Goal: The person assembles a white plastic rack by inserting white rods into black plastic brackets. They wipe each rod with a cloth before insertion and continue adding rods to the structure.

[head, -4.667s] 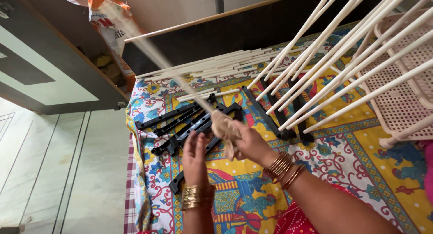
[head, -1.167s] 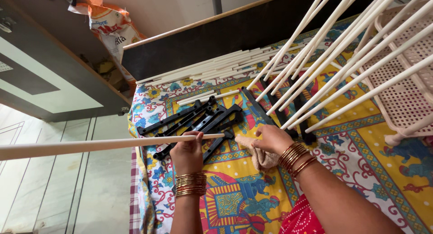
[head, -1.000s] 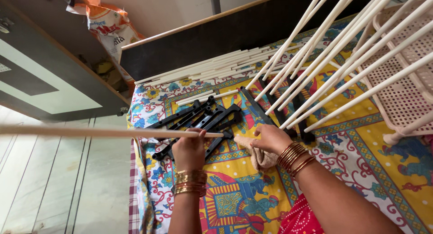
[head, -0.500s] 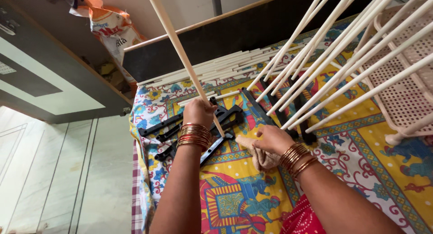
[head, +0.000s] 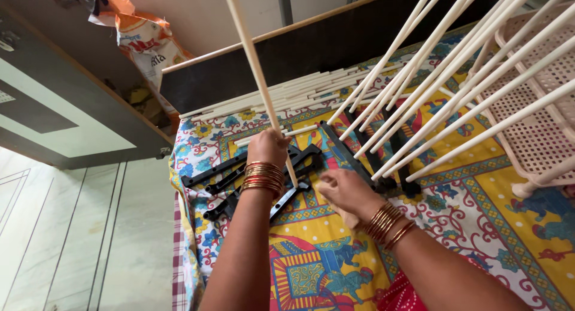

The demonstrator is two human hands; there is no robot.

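Long cream rod [head: 254, 59], tilted, running from the top edge of the view down to the left hand [head: 268, 147]. Left fingers wrapped tight around the rod near its lower end, with the tip poking out just below the fingers, over the black plastic bars [head: 239, 167]. Right hand [head: 343, 190] just beside, fingers curled shut on a tan cloth [head: 340, 210], blurred. All above a bed with a bright flowered sheet [head: 479, 227], near its left edge. More cream rods [head: 287, 94] lying along the far edge. A rack of rods [head: 455, 77] leaning at the right. A printed bag [head: 147, 41] off the far left corner.
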